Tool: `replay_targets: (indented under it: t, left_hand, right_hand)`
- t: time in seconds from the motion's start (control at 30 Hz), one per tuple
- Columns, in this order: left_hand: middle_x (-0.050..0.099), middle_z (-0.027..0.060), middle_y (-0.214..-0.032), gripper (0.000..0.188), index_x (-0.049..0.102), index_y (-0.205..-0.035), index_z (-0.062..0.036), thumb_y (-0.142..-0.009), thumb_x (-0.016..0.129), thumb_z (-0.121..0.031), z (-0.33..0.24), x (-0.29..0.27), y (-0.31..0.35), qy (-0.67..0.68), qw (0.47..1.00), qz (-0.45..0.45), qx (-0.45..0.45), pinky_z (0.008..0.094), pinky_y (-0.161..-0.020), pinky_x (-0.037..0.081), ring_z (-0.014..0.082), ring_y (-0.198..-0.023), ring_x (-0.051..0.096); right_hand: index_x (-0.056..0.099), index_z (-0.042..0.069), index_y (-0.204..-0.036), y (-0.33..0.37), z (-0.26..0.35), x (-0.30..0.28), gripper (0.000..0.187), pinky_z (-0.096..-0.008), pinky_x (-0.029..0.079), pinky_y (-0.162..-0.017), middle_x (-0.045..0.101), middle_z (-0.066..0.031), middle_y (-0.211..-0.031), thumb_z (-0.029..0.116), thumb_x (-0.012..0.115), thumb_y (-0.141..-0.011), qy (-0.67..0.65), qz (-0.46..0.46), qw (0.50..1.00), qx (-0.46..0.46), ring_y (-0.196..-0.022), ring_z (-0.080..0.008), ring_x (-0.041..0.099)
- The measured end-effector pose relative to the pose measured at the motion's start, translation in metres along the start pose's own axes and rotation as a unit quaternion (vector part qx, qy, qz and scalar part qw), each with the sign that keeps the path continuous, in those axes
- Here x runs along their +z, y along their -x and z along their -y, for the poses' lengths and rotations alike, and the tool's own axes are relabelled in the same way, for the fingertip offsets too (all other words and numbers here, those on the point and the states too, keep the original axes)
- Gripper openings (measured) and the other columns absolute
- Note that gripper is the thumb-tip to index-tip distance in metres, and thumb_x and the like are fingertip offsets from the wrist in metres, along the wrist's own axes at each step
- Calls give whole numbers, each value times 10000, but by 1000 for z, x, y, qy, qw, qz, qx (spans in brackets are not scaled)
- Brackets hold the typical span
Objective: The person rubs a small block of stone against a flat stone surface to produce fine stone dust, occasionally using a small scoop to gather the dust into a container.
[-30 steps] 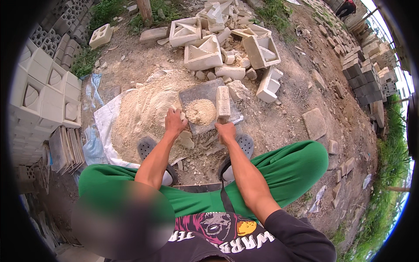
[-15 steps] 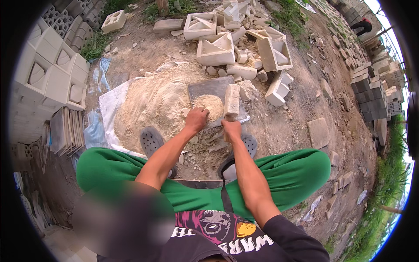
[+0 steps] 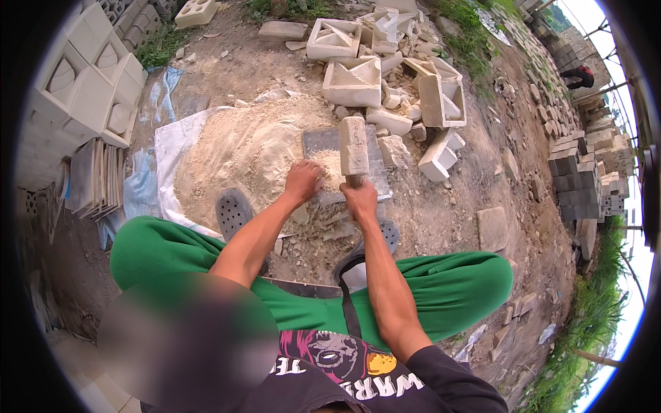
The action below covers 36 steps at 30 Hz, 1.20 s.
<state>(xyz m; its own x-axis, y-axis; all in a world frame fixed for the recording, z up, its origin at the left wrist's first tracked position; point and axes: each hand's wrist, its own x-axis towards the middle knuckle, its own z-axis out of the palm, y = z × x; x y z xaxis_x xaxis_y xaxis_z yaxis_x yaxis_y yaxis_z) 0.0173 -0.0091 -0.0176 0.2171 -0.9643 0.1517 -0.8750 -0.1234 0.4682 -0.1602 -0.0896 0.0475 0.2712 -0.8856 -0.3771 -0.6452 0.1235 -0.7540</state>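
One mallet point(image 3: 354, 147) extends forward from the right grip point(image 3: 360, 199) around its handle point(image 3: 354, 181).

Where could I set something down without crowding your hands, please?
Likeliest is the pebbly ground between the dark slab and the flat stone to its right. Another patch lies between the blue sheet and the broken blocks. The slab is crowded: the left hand is at the pale powder, and the right hand holds a mallet.
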Motion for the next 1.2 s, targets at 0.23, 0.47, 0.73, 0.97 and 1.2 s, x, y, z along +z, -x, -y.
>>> replay_targets:
  t: [0.23, 0.47, 0.73, 0.97, 1.2]
  left_hand:
    - [656, 62, -1162, 327, 662, -1155, -120, -841, 672, -209, 10, -2, 2, 18, 999, -38, -22, 428, -999, 414, 266, -1166, 572]
    - [627, 85, -1213, 370, 642, -1165, -111, -815, 688, -222, 34, -10, 26, -3, 996, -60, -59, 434, -995, 427, 281, -1169, 567]
    - [607, 103, -1219, 423, 621, -1188, -102, -781, 667, -210, 41, -1, 34, 11, 996, -57, -72, 427, -1007, 418, 289, -1184, 553]
    - [601, 114, -1235, 438, 621, -1192, -90, -769, 677, -190, 34, -7, 27, 4, 996, -43, -81, 433, -990, 433, 303, -1170, 558]
    - [598, 110, -1223, 456, 620, -1205, -102, -763, 670, -199, 38, -10, 36, 2, 995, -54, -83, 425, -1004, 424, 290, -1192, 545]
  right_hand:
    - [708, -37, -816, 19, 42, 15, 323, -350, 501, -570, 682, -130, -650, 276, 734, -738, -14, -25, 993, -113, -566, -203, 660]
    - [733, -29, -963, 20, -16, 42, 461, -474, 526, -860, 705, -283, -990, 352, 731, -702, 160, 62, 985, 30, -991, -421, 679]
    - [745, -13, -914, 17, 36, 19, 402, -427, 547, -780, 727, -233, -891, 337, 740, -718, 49, 1, 998, -35, -872, -374, 718]
    - [741, 16, -979, 16, -1, 40, 438, -462, 545, -822, 719, -246, -943, 368, 739, -718, 160, 46, 984, -62, -931, -397, 700]
    - [726, -7, -955, 9, 12, 31, 424, -447, 543, -796, 728, -225, -916, 345, 734, -718, 100, 28, 994, 14, -890, -391, 706]
